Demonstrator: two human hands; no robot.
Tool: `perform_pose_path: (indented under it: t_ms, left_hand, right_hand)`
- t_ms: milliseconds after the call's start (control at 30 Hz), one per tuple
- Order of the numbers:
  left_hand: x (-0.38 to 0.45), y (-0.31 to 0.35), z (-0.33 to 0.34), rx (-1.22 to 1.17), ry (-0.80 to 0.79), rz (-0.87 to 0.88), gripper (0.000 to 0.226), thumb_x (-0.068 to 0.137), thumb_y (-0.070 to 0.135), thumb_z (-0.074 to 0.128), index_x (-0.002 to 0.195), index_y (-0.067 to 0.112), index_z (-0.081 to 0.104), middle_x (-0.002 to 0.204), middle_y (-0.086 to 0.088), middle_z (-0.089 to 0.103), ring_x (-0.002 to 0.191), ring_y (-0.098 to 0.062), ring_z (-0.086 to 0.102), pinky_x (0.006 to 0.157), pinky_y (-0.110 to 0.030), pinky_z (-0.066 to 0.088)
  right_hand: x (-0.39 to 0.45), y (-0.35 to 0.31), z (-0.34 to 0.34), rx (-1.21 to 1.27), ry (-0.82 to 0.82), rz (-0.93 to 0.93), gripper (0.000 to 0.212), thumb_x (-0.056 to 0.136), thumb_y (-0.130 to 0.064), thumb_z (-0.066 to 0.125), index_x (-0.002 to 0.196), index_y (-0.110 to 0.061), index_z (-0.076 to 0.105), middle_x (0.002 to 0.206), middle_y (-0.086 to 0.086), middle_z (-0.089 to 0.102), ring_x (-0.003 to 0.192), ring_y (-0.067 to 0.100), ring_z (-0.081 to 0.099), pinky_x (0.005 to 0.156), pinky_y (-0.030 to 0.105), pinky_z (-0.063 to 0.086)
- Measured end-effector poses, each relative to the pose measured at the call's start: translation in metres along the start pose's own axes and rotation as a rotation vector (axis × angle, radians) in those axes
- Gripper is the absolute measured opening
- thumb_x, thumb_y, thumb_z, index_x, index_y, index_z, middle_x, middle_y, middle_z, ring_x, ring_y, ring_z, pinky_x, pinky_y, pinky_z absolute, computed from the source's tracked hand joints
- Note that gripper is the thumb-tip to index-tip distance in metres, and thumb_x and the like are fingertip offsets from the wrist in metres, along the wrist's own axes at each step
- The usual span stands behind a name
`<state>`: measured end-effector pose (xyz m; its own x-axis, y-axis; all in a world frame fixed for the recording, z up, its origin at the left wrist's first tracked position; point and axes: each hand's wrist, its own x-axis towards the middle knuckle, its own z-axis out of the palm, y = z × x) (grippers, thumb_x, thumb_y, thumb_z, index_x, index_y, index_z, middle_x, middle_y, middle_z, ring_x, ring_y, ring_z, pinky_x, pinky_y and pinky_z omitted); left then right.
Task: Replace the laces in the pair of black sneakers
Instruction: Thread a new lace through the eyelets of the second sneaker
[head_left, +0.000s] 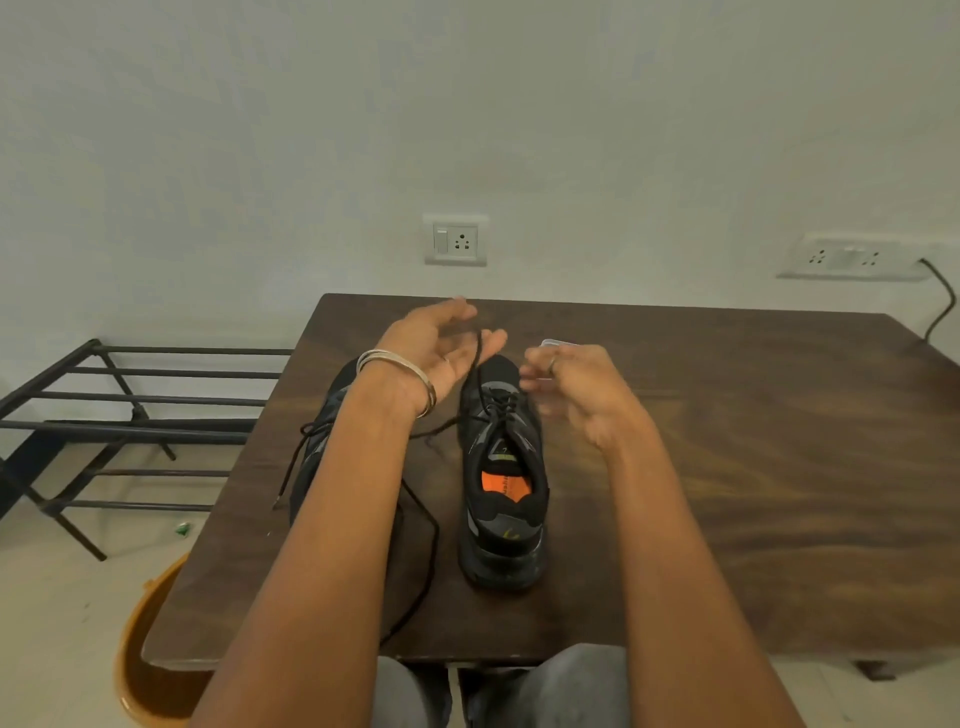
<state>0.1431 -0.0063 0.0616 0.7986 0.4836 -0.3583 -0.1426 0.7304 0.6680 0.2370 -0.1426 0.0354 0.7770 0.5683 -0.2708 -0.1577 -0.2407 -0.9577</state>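
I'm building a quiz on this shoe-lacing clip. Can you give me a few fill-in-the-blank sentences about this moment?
1. The insole of the right sneaker is coloured ____.
2. The left hand wears metal ____ at its wrist.
3. Both sneakers stand on a dark wooden ____.
4. The black lace runs up to the ____ hand.

Missing words: orange; bangles; table; left

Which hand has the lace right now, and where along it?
The left hand holds the black lace of the right-hand sneaker near its free end, lifted above the toe. The right hand appears empty, fingers blurred.
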Motion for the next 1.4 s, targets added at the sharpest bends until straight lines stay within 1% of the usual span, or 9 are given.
perform_pose_path:
  t_ms: [167,467,600,667,733,900,1000,1267,1400]
  left_hand:
    - [0.012,-0.001,-0.001,-0.230,-0.043,0.006,0.034,0.096,0.013,0.054,0.127,-0.002,0.052,0.135,-0.025,0.049,0.124,-0.045,0.048,0.093,-0.046,0.051]
    - [0.018,-0.002,-0.021,-0.217,0.174,0.072,0.047,0.099,0.009,0.046,0.142,-0.005,0.034,0.149,-0.024,0.034,0.139,-0.034,0.034,0.114,-0.043,0.032]
    - [0.027,-0.010,-0.032,0.387,0.325,0.073,0.031,0.097,0.011,0.049,0.127,0.005,0.055,0.094,-0.010,0.062,0.078,-0.020,0.063,0.073,-0.032,0.055]
    - [0.025,-0.014,-0.032,0.981,0.375,0.154,0.025,0.097,0.019,0.052,0.120,0.015,0.062,0.098,-0.007,0.067,0.078,-0.021,0.065,0.066,-0.030,0.056]
    - [0.023,-0.016,-0.028,1.432,0.336,0.316,0.027,0.095,0.028,0.057,0.120,0.024,0.065,0.113,-0.006,0.065,0.094,-0.024,0.064,0.082,-0.032,0.052]
    - [0.022,-0.023,-0.010,1.508,-0.043,0.441,0.015,0.089,0.029,0.067,0.103,0.029,0.071,0.071,0.006,0.065,0.071,-0.012,0.062,0.074,-0.025,0.053]
    - [0.027,-0.026,-0.011,1.591,0.011,0.450,0.011,0.088,0.032,0.067,0.078,0.027,0.069,0.073,0.004,0.066,0.074,-0.016,0.064,0.081,-0.036,0.055]
    - [0.032,-0.015,-0.031,1.538,0.383,0.412,0.024,0.093,0.030,0.062,0.080,0.012,0.070,0.101,-0.013,0.068,0.080,-0.031,0.064,0.071,-0.035,0.051]
    - [0.031,-0.017,-0.029,1.683,0.386,0.344,0.022,0.090,0.031,0.063,0.109,0.018,0.068,0.119,-0.014,0.060,0.101,-0.034,0.061,0.089,-0.046,0.052]
  right_hand:
    - [-0.007,-0.023,0.020,0.021,-0.179,0.024,0.036,0.102,-0.035,0.050,0.111,-0.004,0.067,0.094,0.013,0.076,0.090,0.026,0.074,0.090,0.044,0.051]
    - [-0.011,-0.023,-0.002,-0.033,0.074,0.049,0.012,0.092,-0.011,0.067,0.088,-0.002,0.073,0.063,0.003,0.062,0.045,0.010,0.049,0.056,0.028,0.045]
    - [-0.004,-0.015,-0.022,-0.076,0.349,-0.120,0.021,0.088,0.002,0.058,0.075,-0.007,0.072,0.079,0.005,0.069,0.056,0.010,0.054,0.053,0.026,0.044]
    - [-0.002,-0.012,-0.022,-0.163,0.333,-0.147,0.024,0.087,0.005,0.054,0.081,-0.010,0.073,0.091,0.006,0.070,0.068,0.013,0.056,0.055,0.025,0.046]
    - [-0.002,-0.012,-0.014,-0.197,0.222,-0.125,0.020,0.092,0.005,0.056,0.090,-0.008,0.072,0.087,0.008,0.071,0.056,0.010,0.055,0.051,0.022,0.047]
    - [0.000,-0.014,0.007,-0.230,0.098,-0.116,0.010,0.092,-0.002,0.065,0.082,-0.005,0.065,0.068,0.009,0.069,0.037,0.007,0.054,0.045,0.023,0.049]
    - [0.000,-0.011,0.004,-0.229,0.124,-0.094,0.012,0.089,-0.006,0.071,0.077,-0.006,0.067,0.067,0.008,0.069,0.040,0.008,0.054,0.049,0.024,0.049]
    - [0.000,-0.003,-0.014,-0.307,0.221,-0.012,0.014,0.090,0.013,0.056,0.092,0.012,0.070,0.065,0.008,0.065,0.044,0.007,0.052,0.041,0.017,0.044]
    - [0.001,-0.004,-0.008,-0.343,0.168,-0.013,0.022,0.094,0.015,0.046,0.099,0.015,0.067,0.070,0.013,0.060,0.049,0.012,0.053,0.044,0.016,0.049]
